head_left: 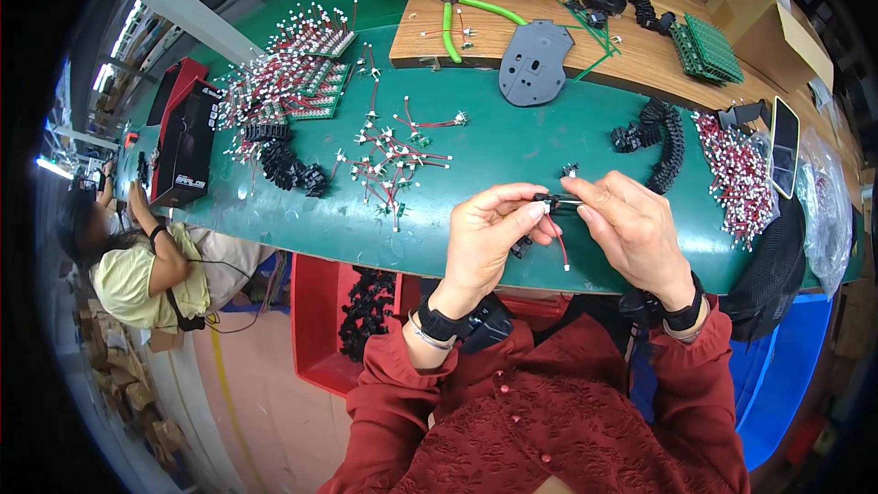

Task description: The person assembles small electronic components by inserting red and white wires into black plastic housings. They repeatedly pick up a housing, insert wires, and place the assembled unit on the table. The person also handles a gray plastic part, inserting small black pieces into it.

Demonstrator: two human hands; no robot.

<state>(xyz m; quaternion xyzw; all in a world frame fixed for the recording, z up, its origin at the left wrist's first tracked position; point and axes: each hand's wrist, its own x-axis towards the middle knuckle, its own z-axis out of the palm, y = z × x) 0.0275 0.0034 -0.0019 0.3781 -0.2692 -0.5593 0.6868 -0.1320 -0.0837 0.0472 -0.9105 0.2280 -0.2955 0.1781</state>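
Note:
Above the table's near edge, my left hand [485,236] pinches a small black part [543,197]. A red wire [562,242] with a white plug at its end hangs down from it. My right hand [633,230] meets it from the other side, thumb and forefinger closed at the part; something thin and dark lies between the hands, too small to name. Just beyond the fingertips another small black piece [571,169] rests on the green table. A further black piece [521,247] shows below my left fingers. Loose red-wired connectors [389,160] are spread to the left.
Wired circuit boards [293,82] are piled at the far left, near a black box [186,146]. Black part strips [288,165] curve on both sides. Green-handled pliers [448,32] and a grey plate [536,64] lie ahead. At right are a wire heap [736,178] and phone [784,146]. A co-worker [151,265] sits left.

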